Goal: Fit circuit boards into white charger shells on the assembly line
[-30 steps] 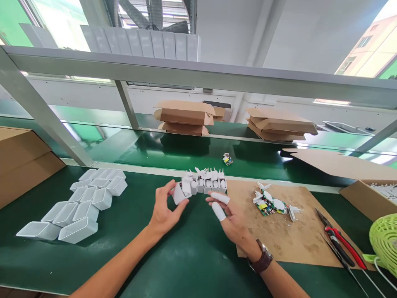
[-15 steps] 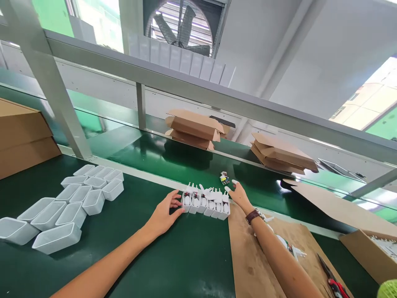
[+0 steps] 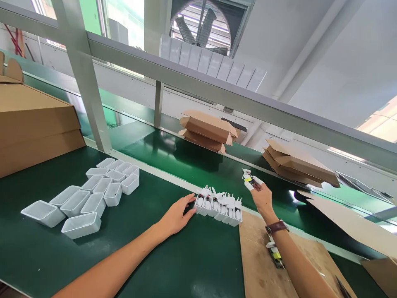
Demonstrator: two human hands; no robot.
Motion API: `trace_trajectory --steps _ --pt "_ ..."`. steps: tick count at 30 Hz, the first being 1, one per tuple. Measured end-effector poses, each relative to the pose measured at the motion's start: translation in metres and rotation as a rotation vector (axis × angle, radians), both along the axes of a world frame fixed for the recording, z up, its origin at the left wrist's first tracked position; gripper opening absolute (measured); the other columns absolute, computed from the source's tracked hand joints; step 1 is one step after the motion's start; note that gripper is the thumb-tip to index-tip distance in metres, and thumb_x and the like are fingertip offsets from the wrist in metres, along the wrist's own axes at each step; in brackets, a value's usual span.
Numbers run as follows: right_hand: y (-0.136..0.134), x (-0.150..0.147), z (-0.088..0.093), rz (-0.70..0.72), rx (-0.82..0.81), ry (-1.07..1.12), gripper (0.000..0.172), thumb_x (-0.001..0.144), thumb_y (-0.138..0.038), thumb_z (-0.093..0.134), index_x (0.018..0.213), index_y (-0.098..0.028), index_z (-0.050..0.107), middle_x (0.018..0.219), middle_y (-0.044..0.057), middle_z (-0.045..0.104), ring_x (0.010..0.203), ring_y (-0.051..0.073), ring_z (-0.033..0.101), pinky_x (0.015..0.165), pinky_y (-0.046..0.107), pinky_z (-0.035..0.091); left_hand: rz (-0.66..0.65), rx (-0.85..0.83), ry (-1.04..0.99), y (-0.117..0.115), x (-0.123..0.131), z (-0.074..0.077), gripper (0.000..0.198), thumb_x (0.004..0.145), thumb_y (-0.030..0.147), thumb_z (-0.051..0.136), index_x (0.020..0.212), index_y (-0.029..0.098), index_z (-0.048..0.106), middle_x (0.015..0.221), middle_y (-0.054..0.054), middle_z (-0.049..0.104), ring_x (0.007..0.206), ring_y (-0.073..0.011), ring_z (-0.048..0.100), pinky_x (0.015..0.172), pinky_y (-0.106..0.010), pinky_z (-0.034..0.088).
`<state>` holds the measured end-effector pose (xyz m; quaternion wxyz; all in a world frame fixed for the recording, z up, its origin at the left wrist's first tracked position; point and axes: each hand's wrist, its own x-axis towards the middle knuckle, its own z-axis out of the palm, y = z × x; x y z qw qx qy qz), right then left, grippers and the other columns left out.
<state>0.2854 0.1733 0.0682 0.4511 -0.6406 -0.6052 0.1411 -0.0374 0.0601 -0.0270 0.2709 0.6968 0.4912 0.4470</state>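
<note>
Your left hand [image 3: 178, 215] lies flat on the dark green conveyor mat [image 3: 198, 265], fingers stretched out and close together. Their tips touch the 9 o'clock end of the row of white plastic charger housings with prongs up [image 3: 218, 205]. The row's 3 o'clock end sits right at the far-left corner of the flat brown cardboard sheet [image 3: 257, 265].

Your right hand [image 3: 263, 198] is raised at 1 o'clock from that row, out past the mat's far edge. Its thumb and white-capped fingertips pinch the small green circuit board with yellow parts [image 3: 249, 180], which shows against the glossy green far belt [image 3: 186, 157]. A brown-strapped wristwatch [image 3: 276, 227] sits on that wrist, and a second small circuit board [image 3: 274, 253] lies on the cardboard just beside your forearm.

A broad stretch of mat lies between your forearms at 6 o'clock. At 9 o'clock the cluster of open white plastic rectangular shells [image 3: 93, 194] is well apart from your left hand. Large brown cardboard cartons [image 3: 34, 124] crowd the 10 o'clock edge beside a grey metal frame post [image 3: 88, 91]. On the far belt, folded brown cardboard boxes are stacked at 12 o'clock [image 3: 207, 132] and at 2 o'clock [image 3: 297, 163], both well apart from your right hand
</note>
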Motion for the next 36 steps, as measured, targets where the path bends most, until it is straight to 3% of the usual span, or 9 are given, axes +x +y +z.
trace_trajectory --steps 3,7,9,11,14,16,23,31,36 --pt "-0.061 0.007 0.010 0.151 -0.039 0.004 0.056 0.079 -0.044 0.076 0.129 -0.020 0.068 0.123 0.010 0.075 0.110 0.028 0.072 0.100 0.045 0.058 0.004 -0.042 -0.013 0.000 0.000 0.003 0.048 0.093 0.035 0.060 0.139 0.021 0.057 0.129 -0.011 0.074 0.104 -0.0269 0.076 0.093 -0.045 0.063" --pt "-0.157 -0.006 0.004 0.688 -0.225 -0.132 0.052 0.084 -0.045 0.076 0.132 -0.024 0.068 0.128 0.010 0.073 0.112 0.029 0.071 0.105 0.048 0.056 0.016 -0.157 -0.003 -0.003 -0.001 0.010 0.050 0.089 0.038 0.063 0.137 0.022 0.057 0.136 -0.009 0.069 0.117 -0.0267 0.071 0.104 -0.044 0.057" --pt "-0.185 -0.012 -0.006 0.768 -0.261 -0.173 0.052 0.085 -0.045 0.075 0.133 -0.026 0.066 0.132 0.009 0.071 0.118 0.030 0.069 0.109 0.048 0.054 0.027 -0.187 -0.005 -0.005 -0.001 0.012 0.051 0.089 0.040 0.062 0.136 0.021 0.056 0.136 -0.010 0.069 0.118 -0.0261 0.070 0.106 -0.043 0.056" --pt "-0.191 -0.012 -0.017 0.667 -0.243 -0.145 0.051 0.086 -0.046 0.074 0.132 -0.027 0.066 0.134 0.009 0.069 0.120 0.030 0.067 0.110 0.048 0.053 0.054 -0.199 -0.014 -0.006 0.000 0.013 0.052 0.089 0.039 0.063 0.137 0.020 0.055 0.134 -0.011 0.068 0.116 -0.0264 0.071 0.105 -0.044 0.056" --pt "-0.169 -0.005 -0.034 0.342 -0.197 -0.038 0.048 0.086 -0.041 0.068 0.130 -0.023 0.063 0.127 0.012 0.071 0.114 0.030 0.069 0.106 0.053 0.054 0.095 -0.187 -0.011 -0.005 0.008 0.014 0.055 0.085 0.033 0.067 0.137 0.018 0.056 0.136 -0.013 0.066 0.114 -0.0264 0.071 0.103 -0.042 0.058" --pt "-0.147 -0.006 -0.044 0.259 -0.194 0.005 0.050 0.081 -0.033 0.069 0.129 -0.020 0.062 0.119 0.013 0.073 0.111 0.031 0.070 0.102 0.054 0.056 0.107 -0.171 0.003 -0.001 0.017 0.016 0.053 0.082 0.028 0.070 0.133 0.019 0.059 0.135 -0.013 0.067 0.113 -0.0267 0.071 0.102 -0.041 0.057" --pt "-0.091 -0.043 -0.068 0.226 -0.172 0.106 0.061 0.082 -0.024 0.059 0.143 -0.019 0.050 0.130 0.015 0.069 0.110 0.027 0.072 0.098 0.048 0.059 0.201 -0.128 -0.009 0.039 0.039 0.025 0.042 0.086 0.019 0.065 0.128 0.018 0.065 0.129 -0.012 0.072 0.117 -0.0286 0.068 0.105 -0.043 0.052" --pt "0.000 -0.043 -0.056 0.193 -0.182 0.164 0.076 0.080 -0.021 0.059 0.152 -0.016 0.038 0.142 0.018 0.061 0.119 0.027 0.069 0.105 0.044 0.056 0.217 -0.137 -0.070 0.114 0.053 0.033 0.040 0.090 0.020 0.060 0.130 0.020 0.065 0.124 -0.011 0.075 0.110 -0.0282 0.072 0.101 -0.043 0.054" --pt "0.009 -0.044 -0.054 0.224 -0.217 0.153 0.075 0.079 -0.020 0.061 0.152 -0.017 0.041 0.142 0.017 0.061 0.130 0.029 0.063 0.107 0.047 0.055 0.196 -0.202 -0.097 0.139 0.050 0.034 0.057 0.087 0.022 0.064 0.142 0.016 0.053 0.139 -0.019 0.066 0.124 -0.0315 0.067 0.106 -0.044 0.052"
